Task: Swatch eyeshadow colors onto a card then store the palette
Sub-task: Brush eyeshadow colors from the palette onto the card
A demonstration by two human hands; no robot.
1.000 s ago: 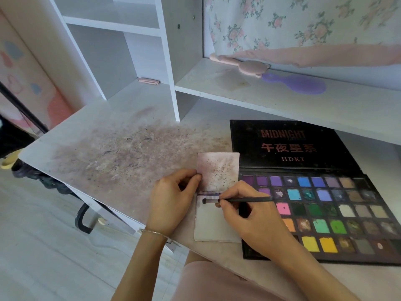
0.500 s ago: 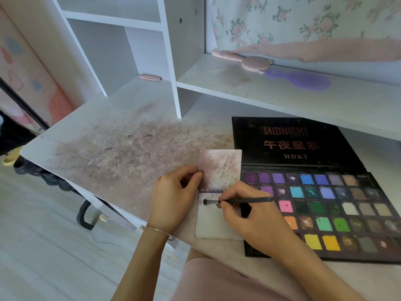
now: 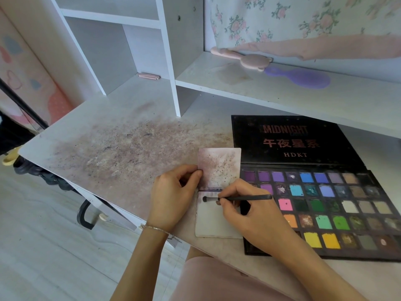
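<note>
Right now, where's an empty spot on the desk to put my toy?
Free: the stained desk patch left of the card, out to the shelf upright. Crowded: the open eyeshadow palette fills the right, and both hands work the card.

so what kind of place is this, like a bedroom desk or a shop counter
Most likely a bedroom desk or vanity at home, not a shop. A stained white desk with built-in shelves holds a pink bear-shaped hairbrush and a purple plastic hairbrush, with floral fabric behind.
</note>
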